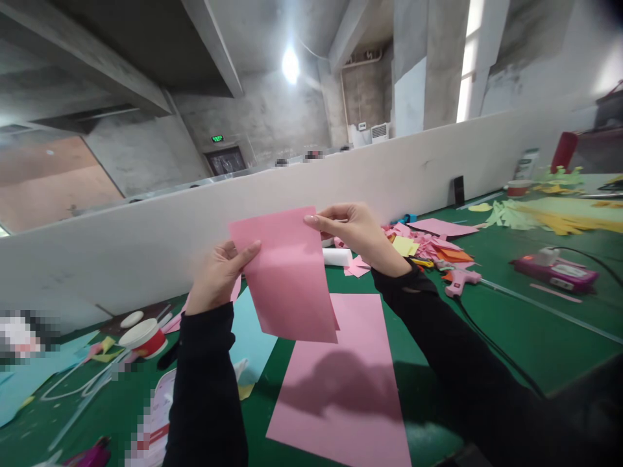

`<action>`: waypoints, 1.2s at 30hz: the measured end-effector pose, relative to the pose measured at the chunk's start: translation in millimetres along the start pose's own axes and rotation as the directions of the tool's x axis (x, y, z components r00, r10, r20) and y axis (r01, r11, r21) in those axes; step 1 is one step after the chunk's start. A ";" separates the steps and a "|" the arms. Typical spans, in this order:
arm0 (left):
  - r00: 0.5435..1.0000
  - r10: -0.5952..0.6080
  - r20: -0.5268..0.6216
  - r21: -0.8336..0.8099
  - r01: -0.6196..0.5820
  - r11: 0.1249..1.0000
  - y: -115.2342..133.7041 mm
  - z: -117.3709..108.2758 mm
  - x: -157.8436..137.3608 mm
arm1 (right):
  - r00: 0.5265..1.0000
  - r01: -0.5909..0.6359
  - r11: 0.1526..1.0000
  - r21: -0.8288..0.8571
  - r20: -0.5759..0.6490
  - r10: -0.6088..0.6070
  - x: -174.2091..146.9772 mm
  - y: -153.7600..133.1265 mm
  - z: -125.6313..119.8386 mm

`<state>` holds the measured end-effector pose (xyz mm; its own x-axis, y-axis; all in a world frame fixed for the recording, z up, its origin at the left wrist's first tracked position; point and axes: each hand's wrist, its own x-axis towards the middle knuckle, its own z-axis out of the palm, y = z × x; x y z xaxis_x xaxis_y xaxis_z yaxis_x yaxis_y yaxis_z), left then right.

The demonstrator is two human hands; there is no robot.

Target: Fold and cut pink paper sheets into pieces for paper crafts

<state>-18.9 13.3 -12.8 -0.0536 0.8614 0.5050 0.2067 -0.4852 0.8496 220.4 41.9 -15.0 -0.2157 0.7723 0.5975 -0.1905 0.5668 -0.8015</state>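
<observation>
A folded sheet of pink paper (287,279) hangs in the air between my two hands. My left hand (217,272) pinches its left edge with the thumb in front. At the top right corner, my right hand (348,227) grips it between thumb and fingers. A second pink sheet (350,402) lies flat on the green table below, with the shadow of my hands across it. Behind my left forearm, a light blue sheet (260,350) rests on the table, partly covered.
A pink glue gun (461,280) with a cord and a heap of paper scraps (428,248) lie to the right. Farther right is a purple power strip (557,272). On the left stands a red and white paper cup (143,337). A white partition (389,175) borders the table.
</observation>
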 end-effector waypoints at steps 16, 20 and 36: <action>0.998 -0.001 -0.059 0.030 0.003 1.000 3.0 2.3 -1.7 | 0.998 -0.055 0.996 -0.064 0.041 0.057 -0.6 -2.3 -0.8; 0.997 -0.012 -0.073 0.066 0.017 0.998 6.4 5.1 -3.9 | 0.998 -0.022 0.996 -0.090 0.055 0.027 1.2 1.7 -2.7; 0.986 -0.099 -0.132 -0.050 0.094 0.994 2.7 2.6 0.3 | 0.998 0.016 0.993 -0.115 -0.061 -0.023 13.4 20.4 -4.9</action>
<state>-15.9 12.7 -10.7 -0.2023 0.8781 0.4336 0.1514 -0.4094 0.8997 218.3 65.2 -23.4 -0.1525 0.7749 0.6135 -0.0825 0.6086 -0.7892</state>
